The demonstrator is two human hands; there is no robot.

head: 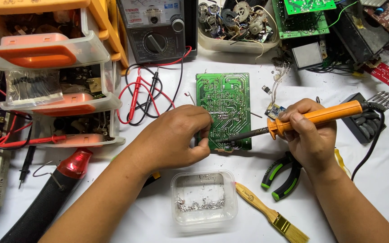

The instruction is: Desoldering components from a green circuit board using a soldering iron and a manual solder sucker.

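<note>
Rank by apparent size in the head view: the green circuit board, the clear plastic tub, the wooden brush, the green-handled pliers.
1. Green circuit board and clear plastic tub: look alike, not ranked.
2. Wooden brush.
3. Green-handled pliers, partly hidden by the right hand.

Bright, even overhead light; white table (248,180) slightly washed. Soft short shadows under hands. Mild glare on clear plastic tub (203,198). Focus sharp at centre; slight wide-angle bending at edges.
</note>
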